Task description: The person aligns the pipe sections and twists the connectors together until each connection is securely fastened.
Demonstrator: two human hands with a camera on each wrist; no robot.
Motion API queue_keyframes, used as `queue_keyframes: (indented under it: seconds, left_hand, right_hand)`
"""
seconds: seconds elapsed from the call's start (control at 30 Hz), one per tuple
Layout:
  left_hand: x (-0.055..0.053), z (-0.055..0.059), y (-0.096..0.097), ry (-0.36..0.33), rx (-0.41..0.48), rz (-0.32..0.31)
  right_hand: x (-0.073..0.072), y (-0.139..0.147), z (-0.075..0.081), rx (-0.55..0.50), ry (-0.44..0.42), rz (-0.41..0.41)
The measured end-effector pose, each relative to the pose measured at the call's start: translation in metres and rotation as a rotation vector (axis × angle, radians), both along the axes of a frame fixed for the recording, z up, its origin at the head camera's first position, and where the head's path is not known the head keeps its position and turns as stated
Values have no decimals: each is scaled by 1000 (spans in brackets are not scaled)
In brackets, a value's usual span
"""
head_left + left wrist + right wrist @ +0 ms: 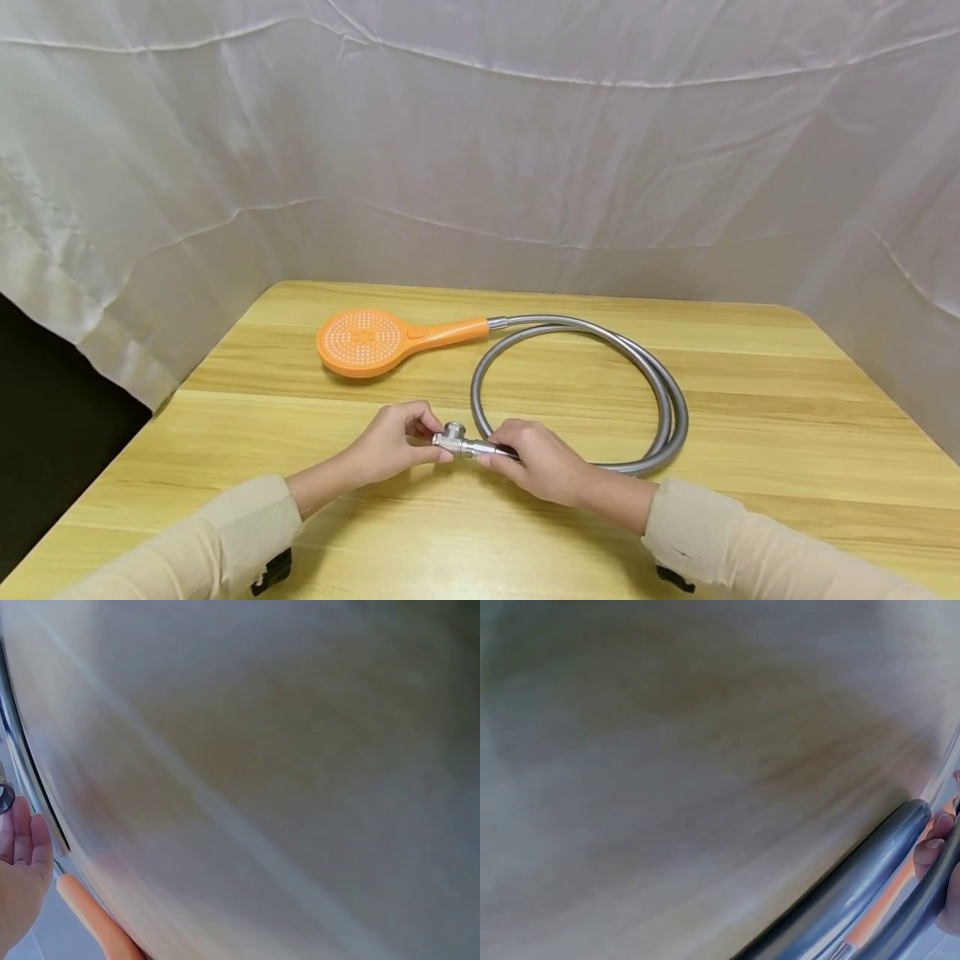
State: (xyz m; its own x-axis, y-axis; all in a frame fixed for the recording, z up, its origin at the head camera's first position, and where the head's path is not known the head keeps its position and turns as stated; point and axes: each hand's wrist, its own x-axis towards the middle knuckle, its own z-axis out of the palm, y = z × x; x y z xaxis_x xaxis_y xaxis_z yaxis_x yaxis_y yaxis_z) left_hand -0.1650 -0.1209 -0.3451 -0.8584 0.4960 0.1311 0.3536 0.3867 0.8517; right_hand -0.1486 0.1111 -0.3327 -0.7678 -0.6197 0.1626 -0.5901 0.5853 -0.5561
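Note:
My left hand (386, 446) pinches a small chrome valve fitting (453, 442) with a side outlet between thumb and fingers. From the right, my right hand (546, 464) grips the metal end of the grey shower hose (670, 392), which meets the fitting in line. How far the two are joined, I cannot tell. The hose runs in a loop to an orange shower head (365, 340), lying face up behind the hands. In the left wrist view, a threaded opening of the fitting (6, 797) shows at the edge. The right wrist view has the hose (862, 877) close beside the fingers.
Everything lies on a wood-grain table (787, 417). A pale cloth (480, 167) hangs behind it and along both sides. At the far left is a dark gap (52, 442) beyond the table edge.

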Motion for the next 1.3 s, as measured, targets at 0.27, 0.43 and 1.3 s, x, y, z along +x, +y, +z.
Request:
queue_keyframes:
  seconds: [0.27, 0.43, 1.3]
  left_hand:
    - [0, -2, 0, 8, -3, -1]
    - [0, -2, -1, 19, -6, -6]
    - [1, 2, 1, 7, 7, 1]
  right_hand:
    - [0, -1, 0, 32, -12, 9]
    - [-1, -2, 1, 46, -8, 22]
    - [0, -3, 0, -16, -65, -28]
